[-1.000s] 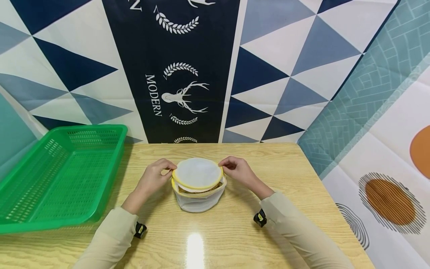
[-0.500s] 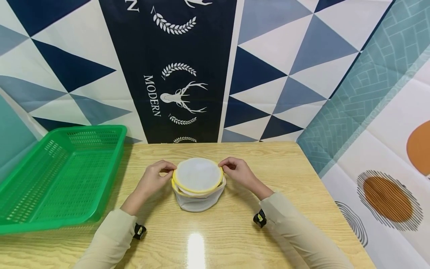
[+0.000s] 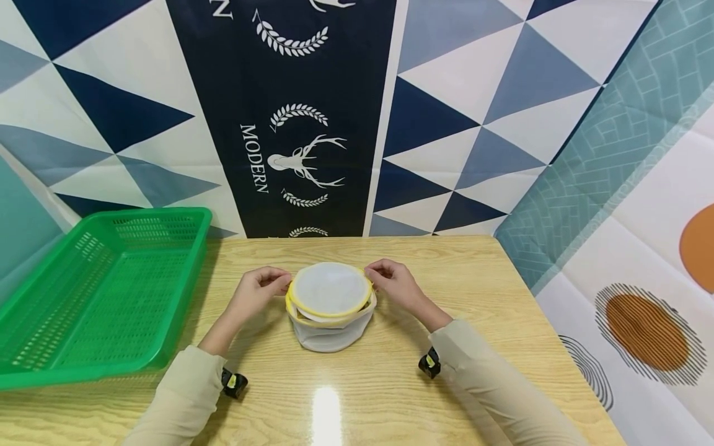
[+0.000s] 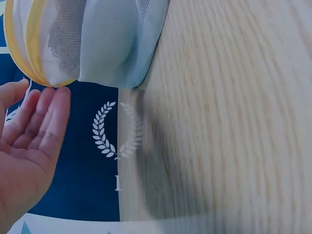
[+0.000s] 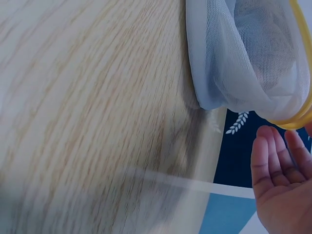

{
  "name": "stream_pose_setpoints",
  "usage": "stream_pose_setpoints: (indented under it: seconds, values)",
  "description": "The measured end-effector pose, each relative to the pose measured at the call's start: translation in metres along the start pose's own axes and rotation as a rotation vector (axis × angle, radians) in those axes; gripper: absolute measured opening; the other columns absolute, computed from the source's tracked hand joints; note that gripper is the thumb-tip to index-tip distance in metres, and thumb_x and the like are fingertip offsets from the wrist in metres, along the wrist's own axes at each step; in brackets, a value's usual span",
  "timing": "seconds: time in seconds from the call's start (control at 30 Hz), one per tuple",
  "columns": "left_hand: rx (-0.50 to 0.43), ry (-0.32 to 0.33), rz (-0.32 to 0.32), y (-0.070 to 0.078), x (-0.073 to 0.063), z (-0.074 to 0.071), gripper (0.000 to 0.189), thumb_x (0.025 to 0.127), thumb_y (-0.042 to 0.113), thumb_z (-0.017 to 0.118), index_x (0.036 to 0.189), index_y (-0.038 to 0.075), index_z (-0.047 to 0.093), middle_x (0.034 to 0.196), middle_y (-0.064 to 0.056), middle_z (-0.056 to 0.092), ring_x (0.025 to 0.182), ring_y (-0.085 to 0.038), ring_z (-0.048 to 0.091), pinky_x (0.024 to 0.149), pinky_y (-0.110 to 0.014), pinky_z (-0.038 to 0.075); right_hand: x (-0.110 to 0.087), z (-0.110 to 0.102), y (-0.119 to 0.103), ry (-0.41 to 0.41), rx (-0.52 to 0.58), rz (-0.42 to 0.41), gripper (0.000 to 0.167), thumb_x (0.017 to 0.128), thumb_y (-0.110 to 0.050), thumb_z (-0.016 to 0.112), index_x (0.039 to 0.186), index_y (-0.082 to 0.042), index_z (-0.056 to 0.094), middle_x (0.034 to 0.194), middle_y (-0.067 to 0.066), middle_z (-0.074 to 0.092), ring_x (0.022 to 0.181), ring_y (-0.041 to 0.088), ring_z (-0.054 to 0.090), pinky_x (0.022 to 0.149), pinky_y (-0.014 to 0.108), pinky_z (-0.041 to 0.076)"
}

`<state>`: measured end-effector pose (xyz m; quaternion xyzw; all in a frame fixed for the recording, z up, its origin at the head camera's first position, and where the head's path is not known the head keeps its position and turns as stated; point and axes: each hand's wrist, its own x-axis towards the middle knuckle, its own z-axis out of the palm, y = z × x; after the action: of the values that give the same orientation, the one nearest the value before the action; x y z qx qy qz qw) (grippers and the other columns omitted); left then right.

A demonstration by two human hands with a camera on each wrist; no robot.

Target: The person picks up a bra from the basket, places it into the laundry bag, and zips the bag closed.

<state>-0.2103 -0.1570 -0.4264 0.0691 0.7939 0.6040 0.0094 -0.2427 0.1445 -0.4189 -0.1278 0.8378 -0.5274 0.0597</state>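
A round mesh laundry bag [image 3: 329, 337], white with yellow trim, stands on the wooden table, its lid [image 3: 330, 289] lying tilted over the opening. Through the gap on the right a little of something brownish shows; its kind is hidden. My left hand [image 3: 256, 294] is at the lid's left edge, fingers loosely extended. In the left wrist view its fingertips [image 4: 62, 91] reach the yellow rim, and the thumb stands apart. At the lid's right edge, my right hand [image 3: 398, 286] pinches the yellow trim [image 5: 297, 119] between thumb and fingertips; the thumb is mostly out of the right wrist view.
To the left, a green plastic basket [image 3: 192, 279] with perforated sides stands on the table [image 3: 446, 266]. Patterned cloth [image 3: 301, 80] hangs behind the table's back edge, with more along the right side. A black camera is strapped to each wrist.
The lid has come down over the opening, covering most of the brownish contents, and shifted slightly right. My left hand's fingers have loosened at the rim. The bag's body stays in place.
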Motion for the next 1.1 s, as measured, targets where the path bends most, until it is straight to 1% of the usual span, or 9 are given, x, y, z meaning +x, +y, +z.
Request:
stream_pose_setpoints:
  seconds: [0.13,0.27,0.37,0.5,0.6,0.83,0.93,0.97,1.1]
  values:
    - [0.059,0.011,-0.037,0.002,0.001,0.0,0.035,0.091,0.03,0.061,0.101,-0.004,0.066,0.09,-0.015,0.068,0.072,-0.011,0.065,0.075,-0.042,0.056,0.001,0.001,0.0,0.016,-0.023,0.04,0.024,0.093,-0.028,0.059,0.1,-0.006,0.064,0.091,0.009,0.064,0.079,0.027,0.06,0.071,0.038,0.054]
    - [0.127,0.018,-0.078,0.003,0.001,0.0,0.038,0.09,0.037,0.061,0.089,0.0,0.067,0.076,-0.01,0.065,0.067,-0.019,0.063,0.067,-0.042,0.056,0.0,0.001,-0.001,0.035,-0.062,0.084,0.032,0.09,-0.037,0.061,0.083,-0.006,0.061,0.071,0.003,0.055,0.066,0.021,0.052,0.06,0.028,0.046]
    - [0.16,0.006,-0.115,0.004,0.001,0.0,0.04,0.088,0.042,0.063,0.081,0.002,0.067,0.069,-0.01,0.063,0.064,-0.024,0.06,0.061,-0.039,0.054,0.0,0.0,-0.001,0.019,-0.088,0.081,0.035,0.091,-0.036,0.06,0.077,-0.004,0.059,0.063,0.0,0.047,0.06,0.016,0.044,0.056,0.025,0.038]
    - [0.197,-0.018,-0.143,0.003,0.002,-0.001,0.041,0.086,0.044,0.064,0.078,0.004,0.067,0.065,-0.012,0.06,0.061,-0.023,0.056,0.056,-0.034,0.05,0.0,0.001,-0.003,-0.011,-0.093,0.047,0.031,0.092,-0.03,0.058,0.076,-0.004,0.058,0.06,-0.002,0.042,0.058,0.014,0.039,0.055,0.025,0.035]
    - [0.205,-0.031,-0.141,0.003,0.002,-0.001,0.038,0.085,0.041,0.066,0.08,0.003,0.067,0.066,-0.014,0.059,0.061,-0.023,0.056,0.054,-0.033,0.048,0.0,0.001,-0.004,-0.02,-0.092,0.031,0.028,0.093,-0.026,0.058,0.076,-0.004,0.059,0.06,-0.002,0.042,0.058,0.014,0.038,0.055,0.024,0.034]
    - [0.182,-0.038,-0.126,0.007,0.001,0.0,0.03,0.087,0.032,0.066,0.083,0.002,0.068,0.07,-0.019,0.061,0.064,-0.03,0.057,0.054,-0.033,0.048,-0.001,-0.003,-0.005,-0.012,-0.107,0.019,0.025,0.092,-0.024,0.058,0.078,-0.003,0.06,0.062,-0.002,0.043,0.059,0.013,0.039,0.054,0.022,0.034]
    - [0.18,-0.034,-0.114,0.008,0.0,-0.001,0.028,0.087,0.03,0.066,0.084,0.002,0.067,0.069,-0.017,0.061,0.062,-0.026,0.057,0.055,-0.033,0.05,-0.001,-0.007,-0.004,-0.017,-0.106,0.025,0.025,0.093,-0.025,0.058,0.079,-0.004,0.059,0.062,-0.002,0.043,0.059,0.013,0.039,0.053,0.022,0.033]
    - [0.179,-0.033,-0.113,0.013,-0.002,0.0,0.028,0.087,0.028,0.066,0.084,0.001,0.067,0.07,-0.018,0.061,0.061,-0.025,0.057,0.055,-0.033,0.05,-0.001,-0.009,-0.003,-0.018,-0.106,0.032,0.025,0.093,-0.025,0.058,0.078,-0.005,0.059,0.062,-0.002,0.043,0.059,0.014,0.039,0.053,0.021,0.032]
    - [0.184,-0.037,-0.104,0.013,-0.002,-0.001,0.026,0.087,0.026,0.066,0.084,0.0,0.067,0.069,-0.017,0.061,0.06,-0.021,0.056,0.055,-0.032,0.05,-0.002,-0.012,-0.001,-0.032,-0.113,0.026,0.025,0.092,-0.024,0.058,0.077,-0.004,0.058,0.061,-0.003,0.041,0.058,0.013,0.038,0.053,0.021,0.032]
